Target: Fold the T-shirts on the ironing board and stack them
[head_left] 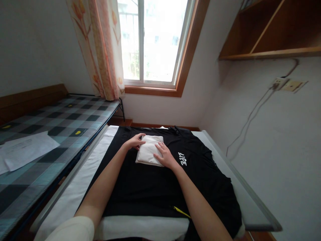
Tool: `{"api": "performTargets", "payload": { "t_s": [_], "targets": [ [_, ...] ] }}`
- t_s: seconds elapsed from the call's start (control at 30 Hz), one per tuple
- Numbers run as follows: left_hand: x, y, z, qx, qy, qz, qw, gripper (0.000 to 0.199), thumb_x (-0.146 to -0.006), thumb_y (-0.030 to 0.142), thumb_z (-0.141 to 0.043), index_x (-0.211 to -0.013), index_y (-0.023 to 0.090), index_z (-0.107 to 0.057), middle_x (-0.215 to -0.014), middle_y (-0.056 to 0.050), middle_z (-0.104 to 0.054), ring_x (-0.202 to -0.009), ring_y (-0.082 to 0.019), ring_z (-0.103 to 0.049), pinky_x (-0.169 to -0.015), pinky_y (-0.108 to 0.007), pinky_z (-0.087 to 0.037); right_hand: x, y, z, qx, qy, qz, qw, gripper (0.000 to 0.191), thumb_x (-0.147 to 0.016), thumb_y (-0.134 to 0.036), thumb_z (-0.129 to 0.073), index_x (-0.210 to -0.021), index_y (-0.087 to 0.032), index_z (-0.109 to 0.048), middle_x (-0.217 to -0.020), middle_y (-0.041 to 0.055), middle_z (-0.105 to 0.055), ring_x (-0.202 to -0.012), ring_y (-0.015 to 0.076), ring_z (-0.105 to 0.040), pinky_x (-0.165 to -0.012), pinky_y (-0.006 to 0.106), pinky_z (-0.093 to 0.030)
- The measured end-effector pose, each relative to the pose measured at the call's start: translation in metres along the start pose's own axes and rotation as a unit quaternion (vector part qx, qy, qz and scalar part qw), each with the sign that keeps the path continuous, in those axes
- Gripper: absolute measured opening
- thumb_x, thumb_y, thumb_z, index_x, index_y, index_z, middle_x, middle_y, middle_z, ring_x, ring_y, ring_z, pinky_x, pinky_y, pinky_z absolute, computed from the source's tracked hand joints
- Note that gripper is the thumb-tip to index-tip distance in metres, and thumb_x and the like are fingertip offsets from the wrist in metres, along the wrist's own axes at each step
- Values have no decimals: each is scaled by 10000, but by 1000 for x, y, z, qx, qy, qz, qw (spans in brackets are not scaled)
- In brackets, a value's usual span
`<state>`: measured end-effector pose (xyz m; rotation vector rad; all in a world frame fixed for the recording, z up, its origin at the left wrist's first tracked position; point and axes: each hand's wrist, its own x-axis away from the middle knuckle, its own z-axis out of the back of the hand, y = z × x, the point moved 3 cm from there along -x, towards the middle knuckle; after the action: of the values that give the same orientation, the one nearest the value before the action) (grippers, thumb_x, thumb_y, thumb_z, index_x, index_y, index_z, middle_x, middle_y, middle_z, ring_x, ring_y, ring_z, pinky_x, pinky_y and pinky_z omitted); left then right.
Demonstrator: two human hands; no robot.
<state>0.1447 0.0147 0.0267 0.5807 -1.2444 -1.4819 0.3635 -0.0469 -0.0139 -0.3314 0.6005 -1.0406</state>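
Observation:
A folded white cloth (pixel 149 150) lies as a flat, squarish stack on a black T-shirt (pixel 147 187) that is spread out wide. At the stack's left edge, my left hand (pixel 134 142) pinches the cloth between thumb and fingers; some of those fingers are partly hidden. My right hand (pixel 165 156) rests flat on the right side of the cloth, fingers spread. White lettering (pixel 183 159) shows on the shirt right of my right hand. A thin yellow strip (pixel 182 212) lies near the shirt's lower edge, beside my right forearm.
Beneath the shirt is a white-covered table (pixel 75 190) with a grey edge. A bed with a checked mattress (pixel 95 115) stands left, with paper sheets (pixel 30 149) on it. Ahead are a curtain (pixel 105 50) and window (pixel 160 40). A cable (pixel 247 122) hangs on the right wall.

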Motion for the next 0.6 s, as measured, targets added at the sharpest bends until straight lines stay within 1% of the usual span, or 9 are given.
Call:
{"api": "performTargets", "payload": {
  "t_s": [0.1, 0.17, 0.2, 0.27, 0.33, 0.4, 0.47, 0.53, 0.6],
  "targets": [
    [-5, -5, 3, -29, 16, 7, 999, 675, -756, 363, -723, -1361, 209, -465, -705, 22, -569, -518, -107, -545, -525, -261, -530, 0, 0, 0, -4, 1, -2, 1000, 618, -867, -481, -562, -1405, -183, -496, -1510, 137, -384, -1435, 311, -250, -1147, 512, -255],
    [-9, -5, 4, -83, 64, -5, 994, 601, -756, 360, -713, -1303, 190, -529, -763, -4, -608, -575, -130, -590, -586, -285, -550, 0, 1, 0, -7, 2, -2, 1000, 616, -864, -480, -565, -1406, -198, -495, -1511, 127, -385, -1434, 311, -252, -1145, 517, -259],
    [-11, -2, 5, -117, 101, -24, 988, 548, -758, 354, -707, -1259, 179, -569, -821, -27, -630, -644, -149, -622, -645, -297, -559, 0, 1, 0, -7, 2, -2, 1000, 617, -863, -479, -566, -1406, -194, -495, -1510, 130, -386, -1433, 313, -255, -1145, 517, -260],
    [-12, 6, 3, -169, 176, -86, 966, 438, -774, 342, -683, -1171, 165, -632, -979, -74, -653, -838, -187, -654, -801, -313, -549, 0, 2, -1, -6, 2, -2, 1000, 615, -865, -474, -563, -1403, -184, -497, -1505, 138, -391, -1431, 314, -259, -1145, 518, -260],
    [-12, 15, -4, -187, 211, -154, 947, 369, -812, 348, -641, -1138, 174, -656, -1120, -93, -643, -1023, -207, -625, -937, -315, -497, 0, 2, -1, -6, 3, -1, 1000, 604, -867, -469, -559, -1401, -192, -500, -1502, 133, -398, -1430, 313, -262, -1144, 523, -260],
    [-12, 20, -15, -188, 200, -204, 940, 348, -852, 377, -593, -1142, 195, -659, -1185, -82, -640, -1126, -211, -586, -1014, -322, -446, 0, 3, -2, -8, 6, 0, 1000, 593, -868, -464, -559, -1399, -206, -503, -1501, 123, -402, -1430, 309, -264, -1144, 526, -261],
    [-11, 19, -27, -204, 177, -237, 933, 349, -871, 416, -567, -1134, 210, -669, -1211, -71, -646, -1204, -224, -543, -1070, -347, -396, -1, 4, -3, -8, 7, 2, 1000, 591, -867, -460, -561, -1399, -211, -503, -1504, 117, -400, -1429, 307, -266, -1146, 525, -260],
    [-12, 12, -37, -230, 162, -253, 926, 344, -870, 434, -565, -1110, 219, -687, -1234, -66, -646, -1274, -248, -489, -1112, -386, -346, -1, 4, -3, -7, 9, 4, 1000, 590, -866, -457, -560, -1401, -214, -502, -1505, 111, -399, -1429, 304, -267, -1147, 523, -262],
    [-14, 3, -42, -247, 165, -249, 922, 317, -873, 409, -560, -1087, 223, -701, -1241, -65, -648, -1305, -256, -461, -1130, -413, -319, -1, 5, -4, -5, 10, 4, 1000, 592, -864, -452, -562, -1402, -214, -500, -1501, 110, -405, -1428, 304, -270, -1146, 522, -266]
  ]
}}
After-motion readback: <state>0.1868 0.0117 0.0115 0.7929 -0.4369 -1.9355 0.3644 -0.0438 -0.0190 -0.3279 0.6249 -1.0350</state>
